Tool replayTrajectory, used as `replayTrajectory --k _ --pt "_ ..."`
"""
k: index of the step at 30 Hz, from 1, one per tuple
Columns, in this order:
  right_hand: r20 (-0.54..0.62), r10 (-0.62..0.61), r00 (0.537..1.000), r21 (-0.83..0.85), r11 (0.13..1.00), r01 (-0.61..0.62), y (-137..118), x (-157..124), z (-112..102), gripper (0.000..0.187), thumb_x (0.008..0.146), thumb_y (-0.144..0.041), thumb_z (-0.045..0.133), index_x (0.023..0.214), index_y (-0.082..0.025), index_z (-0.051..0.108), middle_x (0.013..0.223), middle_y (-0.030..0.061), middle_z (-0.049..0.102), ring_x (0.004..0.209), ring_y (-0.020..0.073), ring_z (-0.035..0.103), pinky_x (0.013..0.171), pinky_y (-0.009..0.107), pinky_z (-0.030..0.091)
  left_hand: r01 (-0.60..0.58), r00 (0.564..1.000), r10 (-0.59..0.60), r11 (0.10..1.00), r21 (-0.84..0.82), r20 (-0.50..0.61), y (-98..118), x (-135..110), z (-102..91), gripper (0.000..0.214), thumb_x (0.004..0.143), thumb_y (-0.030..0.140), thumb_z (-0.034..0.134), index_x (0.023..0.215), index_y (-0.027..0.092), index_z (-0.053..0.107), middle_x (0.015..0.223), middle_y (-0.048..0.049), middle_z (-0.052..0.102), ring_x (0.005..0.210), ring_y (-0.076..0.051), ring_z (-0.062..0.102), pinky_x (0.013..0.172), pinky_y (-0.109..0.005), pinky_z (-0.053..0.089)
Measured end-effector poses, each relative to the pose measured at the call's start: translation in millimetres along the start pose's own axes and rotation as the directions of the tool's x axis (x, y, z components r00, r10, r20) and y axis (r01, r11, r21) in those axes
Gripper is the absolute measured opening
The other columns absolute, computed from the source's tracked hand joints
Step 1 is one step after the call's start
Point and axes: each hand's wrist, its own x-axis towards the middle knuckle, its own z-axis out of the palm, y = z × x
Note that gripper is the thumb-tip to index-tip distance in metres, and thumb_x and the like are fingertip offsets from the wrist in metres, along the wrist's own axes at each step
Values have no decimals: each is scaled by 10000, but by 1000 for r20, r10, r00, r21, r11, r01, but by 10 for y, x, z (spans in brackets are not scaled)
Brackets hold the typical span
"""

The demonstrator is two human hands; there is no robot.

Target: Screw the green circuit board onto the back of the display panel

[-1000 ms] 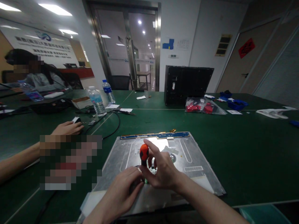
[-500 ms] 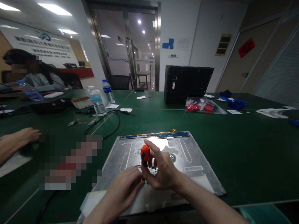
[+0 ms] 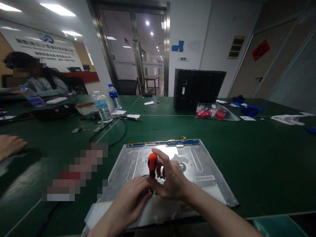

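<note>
A screwdriver (image 3: 152, 162) with an orange and black handle stands nearly upright over a flat metal display panel (image 3: 209, 164). My right hand (image 3: 170, 181) is closed around its handle from the right, index finger raised towards the top. Low on the left, my left hand (image 3: 134, 194) has its fingers pressed together at the foot of the screwdriver; what they pinch, if anything, is hidden. Part of a small green circuit board (image 3: 160, 180) shows between the hands. Along the panel's far edge runs a narrow blue circuit board (image 3: 163, 143).
Water bottles (image 3: 102, 107), papers and a black cable stand or lie at the back left. A black monitor (image 3: 198, 89) stands behind the panel, a bag of red parts (image 3: 214, 112) before it. Another person's hand (image 3: 12, 146) is at the left edge; someone sits behind.
The screwdriver handle has turned and shifted slightly left in my right hand. My left hand has barely moved. At the left, the other person's hand has drawn back leftwards.
</note>
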Motion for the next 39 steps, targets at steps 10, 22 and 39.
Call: replayTrajectory --k 10,22,39 --pt "15 8 1000 30 1000 -8 -7 -20 4 711 832 -188 504 1460 -183 168 806 4 615 521 116 519 439 225 407 2 1000 -2 1000 9 25 21 -24 -18 213 896 101 438 990 210 595 963 -64 683 872 -214 653 751 -312 519" --pt "-21 -25 999 -33 999 25 14 -10 17 669 904 -316 509 1463 -196 163 738 -22 599 509 117 521 470 220 414 23 1000 -23 1000 9 -1 19 -39 -9 179 889 116 459 957 210 596 931 -59 696 838 -213 659 737 -298 524" --pt "17 18 1000 -26 1000 -17 20 -33 14 773 855 -228 499 1512 -159 98 803 18 634 504 122 514 441 241 425 43 999 -43 999 -13 0 33 -20 -20 189 881 130 460 955 197 621 899 -70 668 807 -206 629 732 -307 529"
